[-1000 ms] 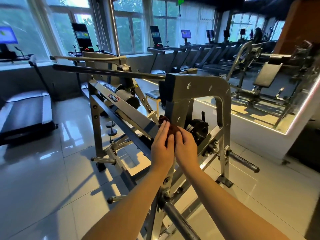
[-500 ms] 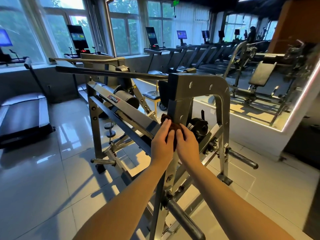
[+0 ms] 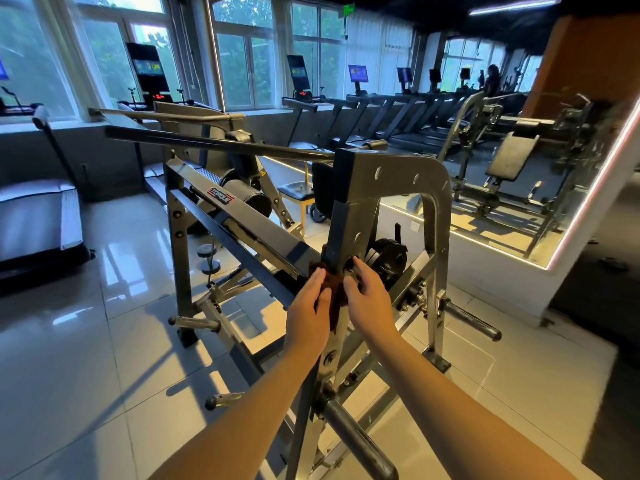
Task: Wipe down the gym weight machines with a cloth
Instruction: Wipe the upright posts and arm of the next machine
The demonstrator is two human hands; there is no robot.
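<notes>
A grey steel weight machine [image 3: 391, 178] stands in front of me, with a slanted rail marked TORQUE and a near upright post. A small dark brown cloth [image 3: 335, 295] is wrapped against that post at about mid height. My left hand [image 3: 308, 313] grips the cloth's left side, fingers curled round it. On the other side of the post my right hand [image 3: 369, 299] holds the cloth, fingertips reaching up onto the post by a round bolt hole. Most of the cloth is hidden between the hands.
Black weight plates [image 3: 384, 258] sit on the machine just behind my right hand. Bare loading pegs [image 3: 360, 441] stick out low in front and at the right. A treadmill [image 3: 38, 220] stands at left, a row of treadmills under the far windows, a mirror wall [image 3: 519, 188] at right. Glossy tiled floor.
Both hands with the cloth have slid slightly down the post, and they have spread a little apart so more cloth shows between them. My view has shifted a little.
</notes>
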